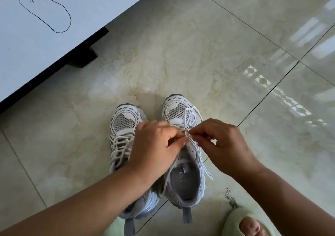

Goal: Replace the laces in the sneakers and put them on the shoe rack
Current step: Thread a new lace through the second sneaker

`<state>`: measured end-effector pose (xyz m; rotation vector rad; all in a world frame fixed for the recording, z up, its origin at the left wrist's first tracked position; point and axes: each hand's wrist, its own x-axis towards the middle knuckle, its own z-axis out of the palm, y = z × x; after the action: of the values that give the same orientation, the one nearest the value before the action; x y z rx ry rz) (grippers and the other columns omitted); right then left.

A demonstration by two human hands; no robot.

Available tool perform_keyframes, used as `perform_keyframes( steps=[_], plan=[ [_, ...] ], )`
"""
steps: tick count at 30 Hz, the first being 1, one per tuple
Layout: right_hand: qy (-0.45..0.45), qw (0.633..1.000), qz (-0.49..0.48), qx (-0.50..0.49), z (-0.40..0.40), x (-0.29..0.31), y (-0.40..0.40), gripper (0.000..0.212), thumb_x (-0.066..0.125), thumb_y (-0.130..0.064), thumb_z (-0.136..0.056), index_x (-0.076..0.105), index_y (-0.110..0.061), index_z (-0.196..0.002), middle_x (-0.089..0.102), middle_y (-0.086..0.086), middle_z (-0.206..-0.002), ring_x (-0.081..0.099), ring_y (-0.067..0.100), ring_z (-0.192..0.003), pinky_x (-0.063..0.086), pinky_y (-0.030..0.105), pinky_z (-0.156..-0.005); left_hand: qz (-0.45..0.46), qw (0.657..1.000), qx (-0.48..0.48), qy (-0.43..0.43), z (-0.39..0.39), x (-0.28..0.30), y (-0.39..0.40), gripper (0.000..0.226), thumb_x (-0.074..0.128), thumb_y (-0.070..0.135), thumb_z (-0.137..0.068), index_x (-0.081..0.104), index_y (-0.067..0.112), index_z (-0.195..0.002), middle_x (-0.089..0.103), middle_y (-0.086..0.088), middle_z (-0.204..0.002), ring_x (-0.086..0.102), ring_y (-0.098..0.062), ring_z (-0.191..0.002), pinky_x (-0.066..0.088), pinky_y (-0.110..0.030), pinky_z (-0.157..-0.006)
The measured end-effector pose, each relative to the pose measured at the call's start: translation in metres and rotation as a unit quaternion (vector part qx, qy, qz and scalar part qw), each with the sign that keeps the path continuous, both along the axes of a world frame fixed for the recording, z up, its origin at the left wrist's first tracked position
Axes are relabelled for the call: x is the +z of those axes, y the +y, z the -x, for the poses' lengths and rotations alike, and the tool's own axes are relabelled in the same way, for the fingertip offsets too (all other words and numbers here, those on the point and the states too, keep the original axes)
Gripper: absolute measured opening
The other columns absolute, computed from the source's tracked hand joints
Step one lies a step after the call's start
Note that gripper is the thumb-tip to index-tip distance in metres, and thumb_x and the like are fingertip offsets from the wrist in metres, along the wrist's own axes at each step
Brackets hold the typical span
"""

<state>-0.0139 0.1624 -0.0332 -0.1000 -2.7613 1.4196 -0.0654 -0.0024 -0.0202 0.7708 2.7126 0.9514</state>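
Two white and grey mesh sneakers stand side by side on the floor, toes pointing away. The left sneaker (123, 127) is laced with a cream lace (119, 148) and partly covered by my left forearm. Over the right sneaker (184, 177), my left hand (155, 145) and my right hand (223, 145) each pinch a part of its white lace (188, 116) above the tongue. A loop of that lace lies over the toe, and one end trails down beside the shoe's opening.
A white cabinet (45, 41) with a black drawn outline on its top stands at the upper left on dark feet. Glossy marble floor tiles (208, 45) spread all around. My foot in a green slipper (248, 223) is at the bottom right.
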Motion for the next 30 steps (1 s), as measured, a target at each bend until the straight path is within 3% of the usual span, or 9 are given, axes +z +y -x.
perform_keyframes(
  steps=[3,6,9,13,18,25,30],
  plan=[
    [-0.002,0.997,-0.06,-0.049,-0.004,-0.011,0.01,0.009,0.063,-0.009,-0.076,0.07,-0.012,-0.081,0.056,-0.007,-0.075,0.049,-0.007,-0.063,0.036,0.003,-0.063,0.116,0.991,0.05,0.052,-0.012,-0.007,0.006,0.014,0.062,0.038,-0.069,0.071,0.028,-0.071,0.053,0.009,-0.081,0.05,-0.016,-0.081,0.026,-0.033,-0.077],
    [-0.007,0.996,-0.084,-0.041,-0.002,-0.016,0.015,0.014,0.06,-0.006,-0.079,0.07,-0.008,-0.088,0.056,-0.005,-0.08,0.045,-0.007,-0.064,0.035,-0.001,-0.067,0.151,0.986,0.048,0.052,-0.014,-0.016,0.006,0.017,0.065,0.033,-0.064,0.073,0.029,-0.078,0.05,0.006,-0.086,0.04,-0.017,-0.087,0.018,-0.03,-0.073],
    [-0.007,0.997,-0.071,-0.032,0.001,-0.016,0.013,0.019,0.056,-0.01,-0.079,0.071,-0.007,-0.091,0.056,-0.006,-0.079,0.046,-0.001,-0.065,0.034,-0.003,-0.068,0.149,0.987,0.048,0.039,-0.012,-0.018,0.009,0.014,0.07,0.035,-0.065,0.073,0.03,-0.078,0.049,0.005,-0.086,0.035,-0.016,-0.086,0.014,-0.029,-0.07],
    [-0.001,0.998,-0.051,-0.027,0.003,-0.016,0.014,0.012,0.059,-0.011,-0.078,0.071,-0.01,-0.081,0.055,-0.007,-0.074,0.048,-0.004,-0.061,0.034,0.001,-0.063,0.116,0.99,0.078,0.025,-0.013,-0.021,0.011,0.018,0.064,0.042,-0.065,0.073,0.031,-0.076,0.049,0.006,-0.085,0.036,-0.015,-0.088,0.01,-0.027,-0.068],
    [-0.008,0.999,-0.051,0.016,0.003,-0.02,0.008,0.011,0.058,-0.011,-0.08,0.068,-0.01,-0.078,0.06,0.001,-0.078,0.054,0.009,-0.067,0.04,0.013,-0.061,0.089,0.991,0.095,0.017,-0.013,-0.027,0.012,0.02,0.066,0.043,-0.064,0.074,0.034,-0.078,0.049,0.006,-0.086,0.036,-0.015,-0.087,0.01,-0.025,-0.069],
    [-0.011,1.0,-0.015,0.012,0.006,-0.022,0.009,0.012,0.06,-0.012,-0.078,0.071,-0.01,-0.079,0.065,-0.001,-0.079,0.059,0.009,-0.072,0.045,0.018,-0.066,0.071,0.991,0.111,0.006,-0.014,-0.03,0.013,0.016,0.073,0.041,-0.065,0.075,0.033,-0.079,0.041,0.01,-0.082,0.035,-0.013,-0.086,0.01,-0.026,-0.065],
    [-0.003,0.999,-0.045,0.029,0.007,-0.02,0.007,0.012,0.059,-0.01,-0.078,0.071,-0.009,-0.078,0.065,0.0,-0.078,0.062,0.013,-0.07,0.046,0.024,-0.065,0.071,0.991,0.112,-0.017,-0.014,-0.03,0.013,0.019,0.082,0.032,-0.065,0.075,0.031,-0.082,0.042,0.008,-0.084,0.038,-0.013,-0.09,0.011,-0.025,-0.068]
  ],
)
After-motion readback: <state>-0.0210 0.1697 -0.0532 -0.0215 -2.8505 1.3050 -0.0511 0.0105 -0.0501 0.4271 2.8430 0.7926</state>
